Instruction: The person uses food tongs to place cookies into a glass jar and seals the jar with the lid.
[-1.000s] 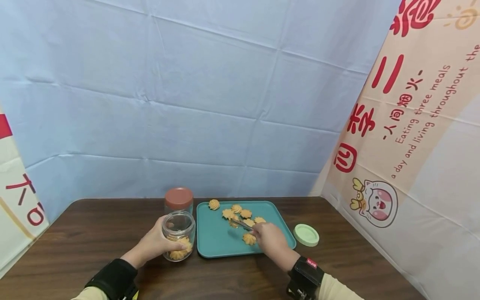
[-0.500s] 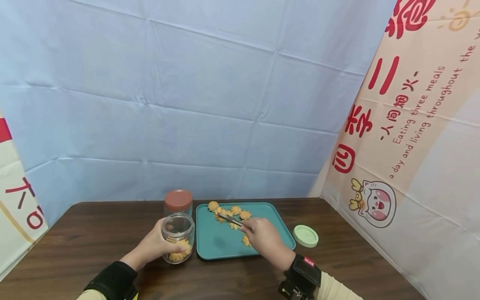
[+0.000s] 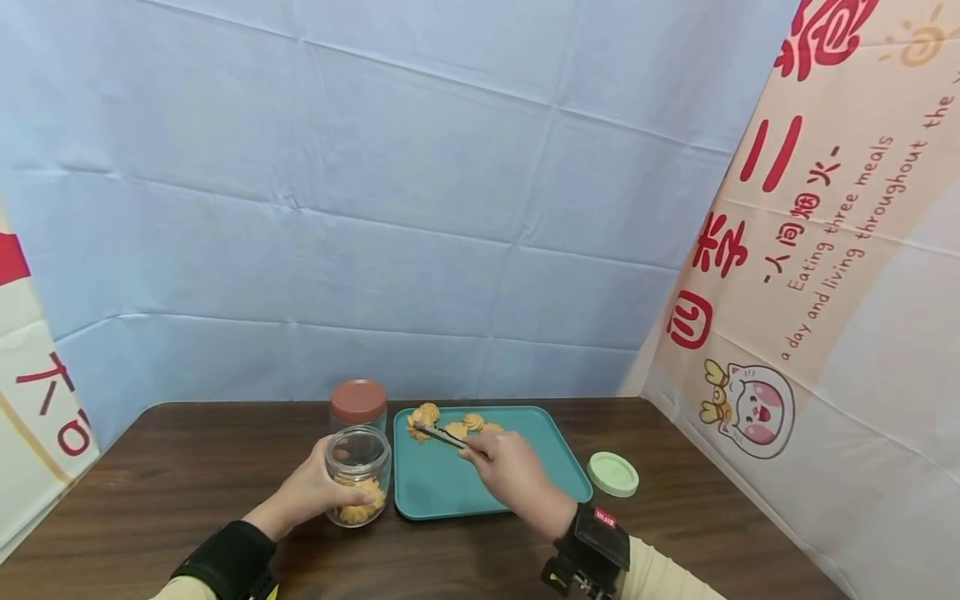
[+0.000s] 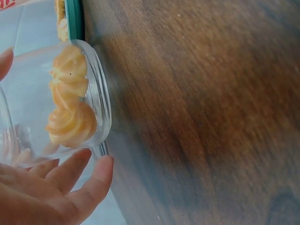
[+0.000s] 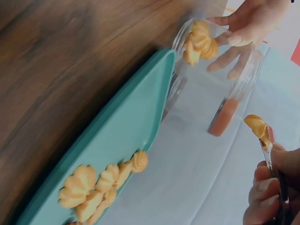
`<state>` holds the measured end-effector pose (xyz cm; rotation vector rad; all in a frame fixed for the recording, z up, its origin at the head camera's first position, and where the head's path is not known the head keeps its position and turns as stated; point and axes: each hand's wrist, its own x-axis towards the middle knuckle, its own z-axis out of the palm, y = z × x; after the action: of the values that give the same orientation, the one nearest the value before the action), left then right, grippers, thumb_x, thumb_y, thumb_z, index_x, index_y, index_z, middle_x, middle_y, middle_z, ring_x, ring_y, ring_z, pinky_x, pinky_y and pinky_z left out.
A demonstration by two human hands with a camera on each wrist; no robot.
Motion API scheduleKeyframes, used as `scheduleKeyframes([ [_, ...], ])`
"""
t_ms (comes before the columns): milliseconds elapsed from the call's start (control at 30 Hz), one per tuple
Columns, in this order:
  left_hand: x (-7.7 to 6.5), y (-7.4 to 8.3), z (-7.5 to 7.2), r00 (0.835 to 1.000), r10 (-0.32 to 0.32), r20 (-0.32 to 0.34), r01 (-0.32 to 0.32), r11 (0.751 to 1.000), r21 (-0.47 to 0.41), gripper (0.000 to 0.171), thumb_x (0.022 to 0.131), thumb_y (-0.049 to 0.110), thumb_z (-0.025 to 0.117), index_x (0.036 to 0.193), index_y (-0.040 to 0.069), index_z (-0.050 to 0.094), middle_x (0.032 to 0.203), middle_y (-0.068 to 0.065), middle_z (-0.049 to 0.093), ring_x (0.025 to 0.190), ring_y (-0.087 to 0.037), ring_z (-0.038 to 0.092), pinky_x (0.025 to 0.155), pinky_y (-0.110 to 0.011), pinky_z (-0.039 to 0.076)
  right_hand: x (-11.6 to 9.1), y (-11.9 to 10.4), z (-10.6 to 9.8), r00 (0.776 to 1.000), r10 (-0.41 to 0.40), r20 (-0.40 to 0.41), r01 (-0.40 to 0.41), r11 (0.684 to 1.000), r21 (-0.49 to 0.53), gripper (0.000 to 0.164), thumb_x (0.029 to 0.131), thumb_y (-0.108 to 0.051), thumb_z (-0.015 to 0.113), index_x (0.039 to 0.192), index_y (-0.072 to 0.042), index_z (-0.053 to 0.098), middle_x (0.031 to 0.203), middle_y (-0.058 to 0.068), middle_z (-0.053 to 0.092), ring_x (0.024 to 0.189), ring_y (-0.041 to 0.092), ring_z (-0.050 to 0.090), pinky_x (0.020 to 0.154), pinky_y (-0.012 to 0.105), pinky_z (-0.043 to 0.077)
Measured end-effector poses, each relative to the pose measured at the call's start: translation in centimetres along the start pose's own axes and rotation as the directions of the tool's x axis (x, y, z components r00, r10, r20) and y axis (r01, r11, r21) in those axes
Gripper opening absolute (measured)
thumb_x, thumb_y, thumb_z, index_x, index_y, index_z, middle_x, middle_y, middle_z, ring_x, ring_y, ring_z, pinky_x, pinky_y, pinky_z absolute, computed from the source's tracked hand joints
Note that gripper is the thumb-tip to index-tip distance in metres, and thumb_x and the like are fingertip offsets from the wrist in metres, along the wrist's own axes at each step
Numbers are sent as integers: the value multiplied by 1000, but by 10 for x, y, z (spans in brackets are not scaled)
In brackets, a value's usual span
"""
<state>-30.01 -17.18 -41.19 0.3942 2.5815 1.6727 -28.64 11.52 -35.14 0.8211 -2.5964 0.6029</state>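
Observation:
My left hand (image 3: 311, 485) grips a clear open-topped jar (image 3: 360, 454) with its thumb across the front. Swirled butter cookies (image 4: 71, 123) lie at the bottom of the jar. My right hand (image 3: 512, 477) holds small metal tongs (image 3: 441, 435) by the handles. A cookie (image 5: 256, 124) is pinched at the tongs' tips, raised above the teal tray (image 3: 442, 492). In the head view the tongs point left toward the jar over the tray's far left part. More cookies (image 5: 78, 185) rest on the tray, some hidden behind the right hand in the head view.
A second clear jar with a reddish-brown lid (image 3: 358, 402) stands just behind the held jar. On the dark wood table (image 3: 187, 467), a pale green lid (image 3: 613, 473) lies right of the tray. Cloth hangs (image 3: 405, 208) behind the table.
The tongs have picked up a cookie from among those on the tray. My right hand has moved left with it, toward the jar. The left hand and jar have stayed put.

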Motion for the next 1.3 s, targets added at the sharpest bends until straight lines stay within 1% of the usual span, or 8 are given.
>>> scheduleKeyframes([
  [67, 0, 0, 0, 1000, -6, 1, 6, 1000, -7, 103, 77, 21, 83, 145, -10, 13, 137, -34, 37, 118, -44, 48, 93, -53, 45, 2, -4, 1, 1000, -5, 10, 5, 1000, 13, 15, 94, -12, 63, 103, -6, 74, 84, 2, 66, 69, 8, 57, 59, 23, 46],
  [167, 0, -1, 0, 1000, -12, 0, 12, 1000, -14, 103, 77, 20, 83, 146, -10, 12, 137, -34, 36, 118, -44, 48, 93, -53, 46, 5, -10, 3, 999, -22, 29, 22, 1000, 20, 13, 95, -12, 61, 99, -9, 73, 82, 1, 65, 68, 9, 56, 59, 24, 44],
  [367, 1, 0, 0, 1000, 3, 2, -3, 1000, -24, 102, 76, 20, 83, 145, -11, 14, 136, -34, 37, 120, -45, 46, 93, -54, 45, 11, -19, 11, 997, -62, 35, 61, 998, 12, 16, 95, -13, 62, 102, -6, 74, 88, 4, 69, 74, 10, 61, 61, 21, 48],
  [433, 1, 0, 0, 1000, 7, 3, -7, 1000, -29, 102, 76, 20, 83, 145, -11, 15, 135, -33, 38, 120, -45, 45, 94, -54, 45, 13, -20, 14, 997, -69, 40, 69, 998, 17, 16, 95, -13, 62, 102, -6, 74, 88, 3, 68, 74, 9, 61, 61, 21, 48],
  [700, 1, 2, 2, 1000, 8, -11, -8, 1000, -29, 101, 74, 18, 85, 144, -11, 17, 135, -33, 38, 118, -43, 48, 94, -53, 45, 17, -25, 19, 995, -102, 13, 102, 995, 23, 15, 94, -14, 64, 101, -6, 75, 88, 4, 70, 74, 7, 62, 61, 19, 49],
  [967, 0, 4, 2, 1000, -3, -26, 2, 999, -34, 103, 73, 16, 86, 144, -11, 16, 126, -25, 50, 113, -37, 54, 93, -53, 45, 20, -33, 22, 992, -112, 48, 110, 993, 38, 15, 95, -13, 62, 101, -6, 74, 89, 4, 69, 75, 9, 61, 62, 20, 48],
  [1100, 0, 3, 2, 1000, -8, -19, 7, 999, -46, 103, 74, 15, 85, 144, -10, 15, 126, -25, 50, 112, -37, 54, 94, -53, 45, 21, -35, 25, 991, -123, 48, 122, 992, 36, 13, 94, -12, 63, 97, -7, 74, 85, 2, 69, 70, 6, 59, 59, 19, 45],
  [1300, 0, 2, 1, 1000, -2, -16, 1, 999, -46, 102, 74, 14, 85, 144, -10, 15, 125, -24, 49, 111, -36, 55, 93, -52, 46, 23, -35, 28, 990, -137, 39, 137, 990, 21, 13, 94, -13, 64, 99, -7, 75, 85, 2, 69, 71, 6, 61, 60, 18, 47],
])
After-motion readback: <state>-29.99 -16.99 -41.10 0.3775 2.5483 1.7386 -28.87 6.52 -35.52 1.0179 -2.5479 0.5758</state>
